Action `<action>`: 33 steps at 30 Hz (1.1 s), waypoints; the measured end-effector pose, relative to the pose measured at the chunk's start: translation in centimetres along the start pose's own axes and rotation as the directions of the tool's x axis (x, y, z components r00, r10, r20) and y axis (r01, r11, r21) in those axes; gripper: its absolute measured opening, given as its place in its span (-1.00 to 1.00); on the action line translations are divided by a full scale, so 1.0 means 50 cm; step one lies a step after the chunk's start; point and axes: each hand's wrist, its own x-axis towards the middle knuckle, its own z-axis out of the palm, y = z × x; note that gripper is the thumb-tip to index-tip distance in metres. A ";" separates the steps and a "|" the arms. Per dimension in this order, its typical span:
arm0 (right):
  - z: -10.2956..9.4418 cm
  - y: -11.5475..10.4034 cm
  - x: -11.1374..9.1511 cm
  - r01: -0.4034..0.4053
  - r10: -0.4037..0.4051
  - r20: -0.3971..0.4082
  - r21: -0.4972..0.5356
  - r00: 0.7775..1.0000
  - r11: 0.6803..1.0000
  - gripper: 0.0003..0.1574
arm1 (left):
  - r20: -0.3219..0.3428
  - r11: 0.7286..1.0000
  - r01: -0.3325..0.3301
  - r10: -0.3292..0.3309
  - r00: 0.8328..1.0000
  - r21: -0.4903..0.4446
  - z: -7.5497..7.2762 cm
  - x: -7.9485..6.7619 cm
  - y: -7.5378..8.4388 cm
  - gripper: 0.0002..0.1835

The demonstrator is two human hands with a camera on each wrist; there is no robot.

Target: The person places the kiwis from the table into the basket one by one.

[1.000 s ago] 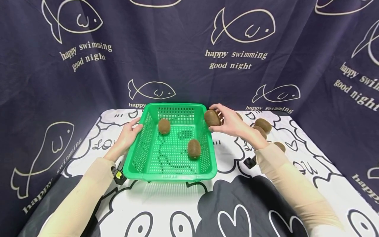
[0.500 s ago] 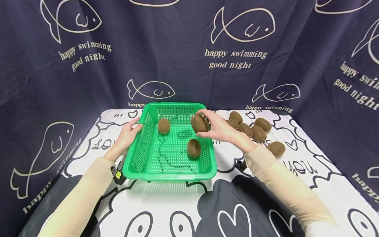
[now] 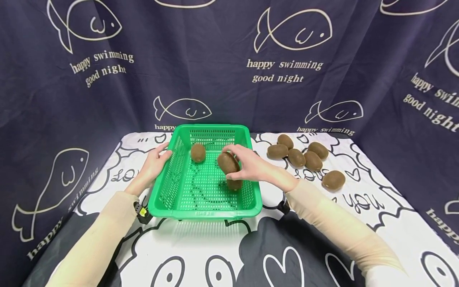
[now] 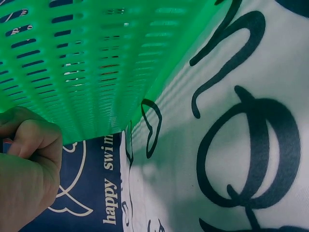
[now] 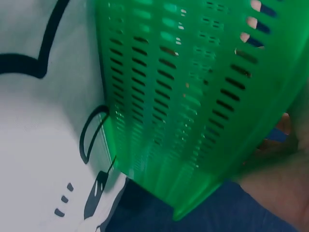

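kiwi [image 3: 226, 162] gripped clear of basket rim [image 3: 204, 214]

basket [image 3: 204, 214] on table [image 3: 186, 251], two kiwis [image 3: 198, 153] lying inside; six kiwis [image 3: 296, 158] right of basket

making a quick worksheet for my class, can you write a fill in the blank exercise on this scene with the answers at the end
1. The right hand holds a kiwi over the floor of a basket coloured ____.
2. In the head view, the left hand is at the basket's ____ side.
3. The loose kiwis lying on the patterned tablecloth number ____.
4. The animal outlined repeatedly on the dark backdrop is a ____.

Missing words: green; left; six; fish
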 end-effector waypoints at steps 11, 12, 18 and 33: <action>0.025 -0.022 -0.006 0.025 -0.019 0.085 -0.070 0.996 0.997 -0.19 | 0.004 1.000 0.005 -0.005 1.000 -0.015 -0.001 0.004 -0.004 -0.40; 0.027 -0.024 -0.007 0.025 -0.018 0.091 -0.078 0.996 0.997 -0.19 | 0.003 1.000 0.006 -0.006 1.000 -0.013 -0.001 0.004 -0.004 -0.40; 0.034 -0.030 -0.011 0.029 -0.008 0.126 -0.163 0.992 0.986 -0.15 | 0.004 1.000 0.012 -0.012 1.000 -0.011 0.000 0.001 -0.001 -0.41; -0.031 0.023 -0.038 0.045 -0.064 -0.114 -0.167 0.991 0.985 -0.65 | 0.002 1.000 -0.005 0.005 1.000 -0.001 -0.001 0.002 -0.003 -0.41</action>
